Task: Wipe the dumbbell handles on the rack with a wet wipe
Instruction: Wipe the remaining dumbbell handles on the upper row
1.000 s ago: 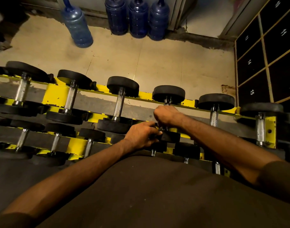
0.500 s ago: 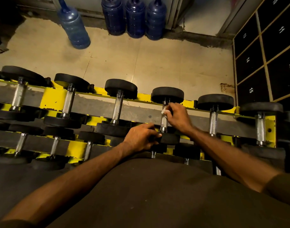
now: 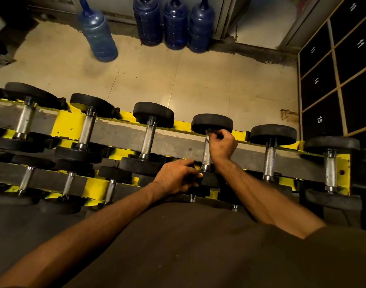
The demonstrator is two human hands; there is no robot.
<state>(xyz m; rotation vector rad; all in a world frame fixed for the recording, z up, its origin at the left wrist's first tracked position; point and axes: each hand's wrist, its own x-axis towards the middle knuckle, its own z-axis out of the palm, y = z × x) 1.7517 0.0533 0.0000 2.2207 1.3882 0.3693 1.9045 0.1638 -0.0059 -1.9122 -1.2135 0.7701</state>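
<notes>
- Tiled floor (image 3: 198,84) lies beyond the rack (image 3: 67,125), with 4 blue bottles (image 3: 175,23) against the far wall and numbered lockers (image 3: 344,80) at the right.
- Head view: 6 dumbbells sit on the rack's upper tier. Each bar runs near-to-far, away from the person. A lower tier shows closer in.
- Work is on the 4th handle (image 3: 206,154) from the left, straight ahead of both hands.
- At the bar's far end, just under the far head (image 3: 212,122), the right hand (image 3: 222,146) has its fingers curled round the steel. It pinches a pale scrap, probably the wipe (image 3: 208,135), though it is too small to be sure.
- At the close end, the left hand (image 3: 176,178) is clamped on the near head (image 3: 209,179), fingers curled over its rim, seemingly to steady it.
- Both hands are apart, 1 at each end of the same bar, with bare knurled steel between them.
- My judgement is that the stroke should follow the bar's long axis, towards the person. The right hand is the nearer to the next handle (image 3: 269,161), just to its right.
</notes>
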